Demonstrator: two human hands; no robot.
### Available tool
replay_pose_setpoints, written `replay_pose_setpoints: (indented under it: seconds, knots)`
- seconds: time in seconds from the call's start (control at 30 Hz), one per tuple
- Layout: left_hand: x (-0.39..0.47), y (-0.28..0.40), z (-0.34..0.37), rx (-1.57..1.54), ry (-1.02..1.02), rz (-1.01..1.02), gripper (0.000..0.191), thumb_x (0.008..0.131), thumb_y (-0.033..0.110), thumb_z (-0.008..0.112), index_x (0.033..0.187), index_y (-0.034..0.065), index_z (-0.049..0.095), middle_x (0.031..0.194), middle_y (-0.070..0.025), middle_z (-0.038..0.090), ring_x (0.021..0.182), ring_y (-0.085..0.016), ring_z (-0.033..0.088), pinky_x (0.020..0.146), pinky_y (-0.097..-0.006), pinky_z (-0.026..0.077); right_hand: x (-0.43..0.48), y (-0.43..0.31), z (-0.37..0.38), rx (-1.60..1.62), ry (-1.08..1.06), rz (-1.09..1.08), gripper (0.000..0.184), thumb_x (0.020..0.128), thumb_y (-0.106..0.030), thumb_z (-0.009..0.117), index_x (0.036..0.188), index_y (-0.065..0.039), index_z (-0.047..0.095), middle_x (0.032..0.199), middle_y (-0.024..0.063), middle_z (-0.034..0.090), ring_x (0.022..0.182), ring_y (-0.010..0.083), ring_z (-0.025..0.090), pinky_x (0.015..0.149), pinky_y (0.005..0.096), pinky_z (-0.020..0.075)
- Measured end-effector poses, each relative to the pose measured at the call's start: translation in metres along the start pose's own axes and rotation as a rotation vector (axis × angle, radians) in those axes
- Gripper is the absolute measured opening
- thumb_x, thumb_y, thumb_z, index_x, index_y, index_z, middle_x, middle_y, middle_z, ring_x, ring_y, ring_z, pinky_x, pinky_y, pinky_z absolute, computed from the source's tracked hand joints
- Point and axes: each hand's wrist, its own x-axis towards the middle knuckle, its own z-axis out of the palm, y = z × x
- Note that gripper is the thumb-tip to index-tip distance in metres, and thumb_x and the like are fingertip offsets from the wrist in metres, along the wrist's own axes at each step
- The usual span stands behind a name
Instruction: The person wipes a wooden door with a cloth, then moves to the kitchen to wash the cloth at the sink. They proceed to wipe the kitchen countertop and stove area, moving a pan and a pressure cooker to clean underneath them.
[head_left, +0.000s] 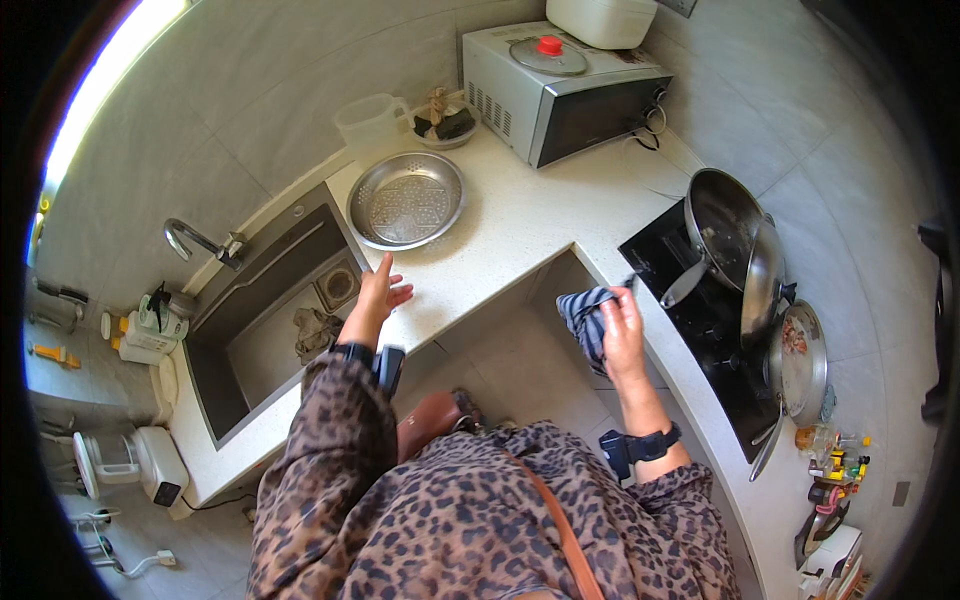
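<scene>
My right hand grips a dark striped cloth above the floor, near the counter edge by the black cooktop. Nothing is in my left hand, whose fingers are apart over the pale counter just right of the sink. Beyond that hand a perforated metal steamer tray lies on the counter. In the dark sink rests a crumpled grey-brown cloth near the drain.
A microwave oven bears a glass lid with a red knob. Behind the tray stand a clear plastic jug and a bowl of dark food. A wok, a metal lid and a frying pan crowd the cooktop. The faucet arches beside the sink.
</scene>
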Motion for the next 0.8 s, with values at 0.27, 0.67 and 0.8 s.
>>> replay_pose_setpoints:
  seconds: [0.27,0.67,0.8]
  knots:
    - [0.109,-0.007,0.002,-0.118,-0.031,-0.109,0.026,0.097,0.018,0.049,0.110,-0.0046,0.052,0.084,-0.0165,0.064,0.066,-0.027,0.066,0.060,-0.0384,0.059,0.102,-0.067,-0.004,0.117,0.174,-0.282,0.020,0.096,-0.006,0.051,0.115,0.000,0.052,0.099,0.0032,0.057,0.091,0.0085,0.051,0.084,0.0234,0.0423]
    - [-0.032,0.009,-0.121,-0.280,0.062,0.181,0.036,0.089,0.004,0.047,0.125,0.0036,0.049,0.117,-0.0131,0.060,0.105,-0.028,0.062,0.082,-0.0446,0.056,0.214,0.107,0.035,-1.297,0.063,-0.038,0.069,0.081,-0.053,0.065,0.143,-0.035,0.042,0.160,0.0087,0.014,0.144,0.0461,0.010,0.107,0.0723,0.0140]
    - [-0.127,0.008,-0.193,-0.141,0.317,0.338,0.032,0.092,0.005,0.048,0.124,0.0085,0.049,0.111,-0.0114,0.059,0.101,-0.026,0.062,0.082,-0.0411,0.055,0.231,0.122,0.080,-1.201,-0.018,0.330,0.077,0.084,-0.072,0.049,0.150,-0.038,0.028,0.162,0.0078,0.002,0.144,0.0490,-0.006,0.108,0.0711,0.0008]
